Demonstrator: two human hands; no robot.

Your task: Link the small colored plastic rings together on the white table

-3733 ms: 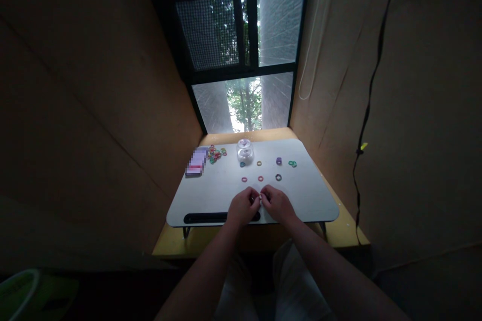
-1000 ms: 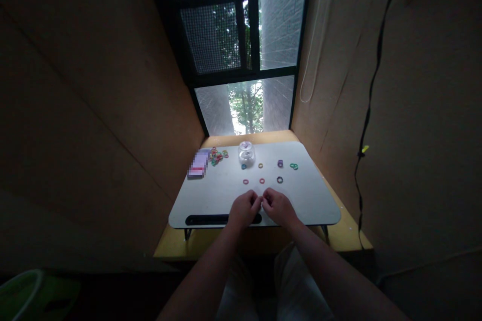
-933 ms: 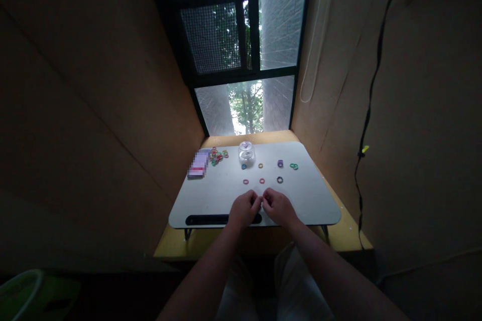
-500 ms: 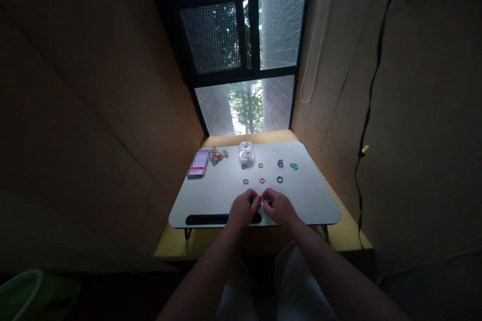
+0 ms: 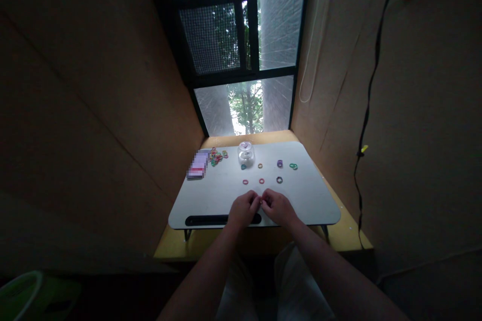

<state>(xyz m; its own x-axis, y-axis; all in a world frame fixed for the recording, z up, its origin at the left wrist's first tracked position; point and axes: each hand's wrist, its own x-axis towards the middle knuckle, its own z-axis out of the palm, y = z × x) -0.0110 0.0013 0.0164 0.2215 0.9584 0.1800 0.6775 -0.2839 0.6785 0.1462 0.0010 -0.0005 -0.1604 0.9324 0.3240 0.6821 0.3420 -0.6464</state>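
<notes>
Partly behind left hand (image 5: 244, 208), black strip (image 5: 207, 220)

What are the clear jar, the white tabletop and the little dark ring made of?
Clear jar: shiny plastic or glass, with bright glints. White tabletop: probably smooth laminated board, evenly pale, thin dark edge. Dark ring: dull, perhaps elastic; it's too small to tell.

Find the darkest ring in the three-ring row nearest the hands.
The right-end ring: it looks blackish, while the left ring and middle ring are pinkish red.
</notes>
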